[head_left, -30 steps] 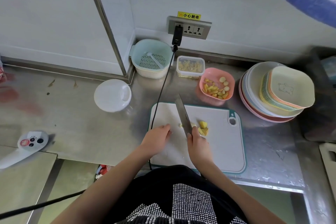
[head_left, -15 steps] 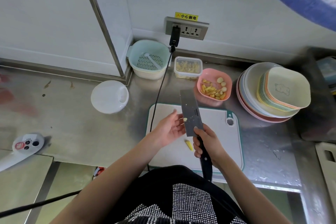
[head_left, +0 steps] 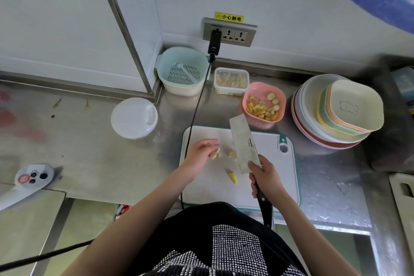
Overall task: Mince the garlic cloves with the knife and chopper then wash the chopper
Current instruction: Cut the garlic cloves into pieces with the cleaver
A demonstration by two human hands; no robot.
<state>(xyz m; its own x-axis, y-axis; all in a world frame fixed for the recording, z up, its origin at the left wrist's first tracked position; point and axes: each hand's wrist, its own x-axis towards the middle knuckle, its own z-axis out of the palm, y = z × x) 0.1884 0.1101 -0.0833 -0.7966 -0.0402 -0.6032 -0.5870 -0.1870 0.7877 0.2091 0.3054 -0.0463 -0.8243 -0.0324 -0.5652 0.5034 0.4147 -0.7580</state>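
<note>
White board (head_left: 273, 177), right hand (head_left: 265, 177) gripping knife (head_left: 244, 143)
</note>
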